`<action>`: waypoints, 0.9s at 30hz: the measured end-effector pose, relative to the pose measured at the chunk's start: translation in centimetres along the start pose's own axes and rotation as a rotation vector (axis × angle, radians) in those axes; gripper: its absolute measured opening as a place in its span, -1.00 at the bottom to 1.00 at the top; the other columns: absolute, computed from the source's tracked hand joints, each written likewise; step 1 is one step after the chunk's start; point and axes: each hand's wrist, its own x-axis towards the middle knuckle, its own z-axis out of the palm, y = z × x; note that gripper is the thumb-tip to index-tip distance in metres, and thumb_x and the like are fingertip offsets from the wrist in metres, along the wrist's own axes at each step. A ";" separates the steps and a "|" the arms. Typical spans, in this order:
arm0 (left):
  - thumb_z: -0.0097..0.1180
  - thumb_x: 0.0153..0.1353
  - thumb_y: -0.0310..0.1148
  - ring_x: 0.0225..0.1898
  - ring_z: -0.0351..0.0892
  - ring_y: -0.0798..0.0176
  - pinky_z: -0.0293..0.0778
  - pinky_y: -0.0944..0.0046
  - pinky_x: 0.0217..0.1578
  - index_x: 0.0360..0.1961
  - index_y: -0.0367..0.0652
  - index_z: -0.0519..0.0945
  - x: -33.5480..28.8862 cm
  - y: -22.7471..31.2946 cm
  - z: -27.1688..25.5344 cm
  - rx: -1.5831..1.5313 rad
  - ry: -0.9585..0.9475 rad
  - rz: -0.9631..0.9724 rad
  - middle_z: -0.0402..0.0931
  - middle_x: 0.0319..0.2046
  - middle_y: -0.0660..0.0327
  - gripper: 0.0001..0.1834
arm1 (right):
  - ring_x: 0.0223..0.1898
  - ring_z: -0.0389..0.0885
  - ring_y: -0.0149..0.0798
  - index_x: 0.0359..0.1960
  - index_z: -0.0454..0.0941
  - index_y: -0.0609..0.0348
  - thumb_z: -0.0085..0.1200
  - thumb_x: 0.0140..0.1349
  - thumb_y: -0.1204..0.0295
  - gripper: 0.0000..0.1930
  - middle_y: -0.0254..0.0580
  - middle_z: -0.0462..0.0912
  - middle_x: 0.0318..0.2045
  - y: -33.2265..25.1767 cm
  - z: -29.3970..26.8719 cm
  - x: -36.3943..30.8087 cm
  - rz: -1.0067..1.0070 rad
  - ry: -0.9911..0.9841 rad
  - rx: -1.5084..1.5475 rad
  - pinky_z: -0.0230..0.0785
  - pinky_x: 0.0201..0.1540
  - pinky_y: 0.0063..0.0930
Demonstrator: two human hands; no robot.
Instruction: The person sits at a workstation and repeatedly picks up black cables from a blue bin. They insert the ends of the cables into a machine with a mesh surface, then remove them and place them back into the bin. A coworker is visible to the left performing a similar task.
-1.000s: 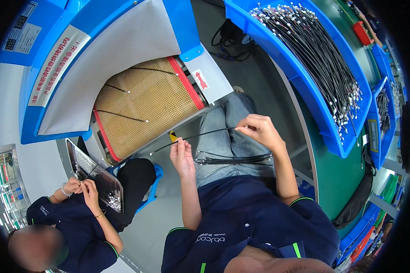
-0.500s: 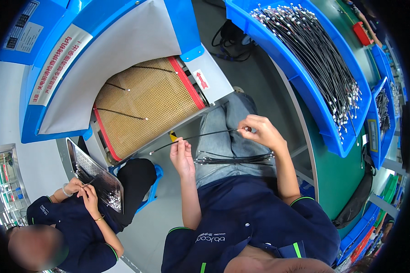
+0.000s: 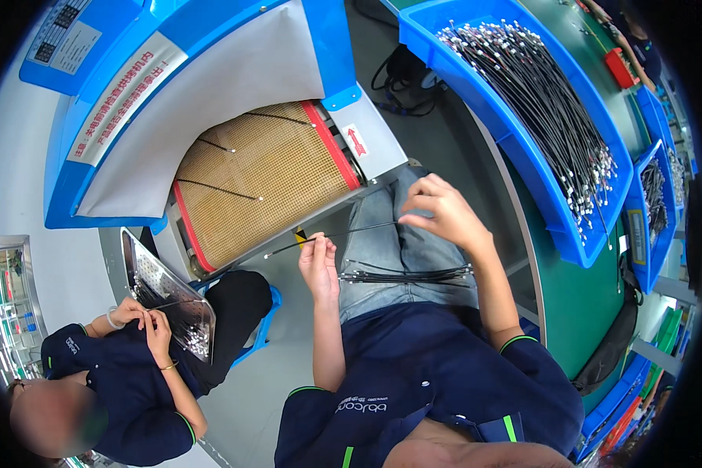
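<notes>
My left fingers (image 3: 320, 245) are pinching this black cable (image 3: 360, 230), its long axis running over toward my right fingers (image 3: 418, 201), whose grip I honestly can't tell.

Black cable (image 3: 363, 229) in left fingers (image 3: 318, 245), right fingers (image 3: 427, 189) near its end, more cables (image 3: 413, 276) across lap (image 3: 398, 248)

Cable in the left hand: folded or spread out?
Spread out: the black cable runs in one line from past the left hand toward the right hand, no fold or loop visible.
</notes>
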 end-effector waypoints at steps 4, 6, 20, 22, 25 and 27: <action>0.07 0.27 -0.46 -0.32 0.49 0.45 0.49 0.46 -0.28 -0.17 -0.24 0.54 0.3 0.0 0.2 -0.010 -0.032 -0.007 0.51 -0.36 0.27 -0.86 | -0.30 0.43 -0.21 -0.50 0.60 0.10 0.31 -0.09 0.34 -0.83 -0.33 0.48 -0.41 -0.6 2.5 1.3 -0.132 -0.036 -0.052 0.32 -0.18 -0.35; 0.08 0.27 -0.46 -0.32 0.50 0.44 0.50 0.45 -0.28 -0.18 -0.24 0.54 0.4 0.0 0.4 -0.017 -0.006 -0.014 0.52 -0.37 0.27 -0.86 | -0.30 0.44 -0.21 -0.50 0.60 0.10 0.31 -0.10 0.34 -0.83 -0.34 0.49 -0.41 -0.6 3.2 1.6 -0.147 -0.054 -0.084 0.31 -0.18 -0.35; 0.14 0.18 -0.52 -0.14 0.50 0.43 0.42 0.41 -0.11 -0.01 -0.21 0.46 0.4 -2.7 -1.8 0.502 -0.359 -0.159 0.55 -0.22 0.26 -0.67 | -0.28 0.55 -0.14 -0.53 0.62 0.16 0.27 -0.06 0.39 -0.87 -0.23 0.55 -0.41 -0.9 6.3 6.9 0.100 -0.017 0.067 0.39 -0.18 -0.27; 0.14 0.18 -0.48 -0.11 0.51 0.37 0.42 0.35 -0.09 -0.06 -0.20 0.51 -0.6 -4.3 -2.7 0.771 -0.523 -0.143 0.55 -0.19 0.23 -0.72 | -0.29 0.58 -0.12 -0.53 0.63 0.16 0.27 -0.06 0.39 -0.87 -0.21 0.57 -0.40 -0.8 7.4 9.0 0.125 0.002 0.087 0.41 -0.22 -0.25; 0.16 0.14 -0.40 -0.08 0.51 0.11 0.41 0.21 -0.08 -0.12 -0.18 0.53 -2.8 -3.6 -1.4 1.161 -0.666 -0.038 0.52 -0.14 0.12 -0.73 | -0.30 0.60 -0.09 -0.53 0.64 0.17 0.25 -0.06 0.39 -0.88 -0.17 0.58 -0.39 -0.5 9.4 11.9 0.155 0.017 0.068 0.43 -0.22 -0.22; 0.16 0.13 -0.39 -0.06 0.48 0.06 0.39 0.18 -0.06 -0.12 -0.19 0.53 -3.5 -5.0 -2.4 1.207 -0.724 0.011 0.50 -0.14 0.10 -0.73 | -0.32 0.60 -0.06 -0.55 0.64 0.17 0.25 -0.07 0.40 -0.89 -0.12 0.58 -0.39 -0.2 10.7 13.5 0.158 0.040 0.080 0.44 -0.22 -0.21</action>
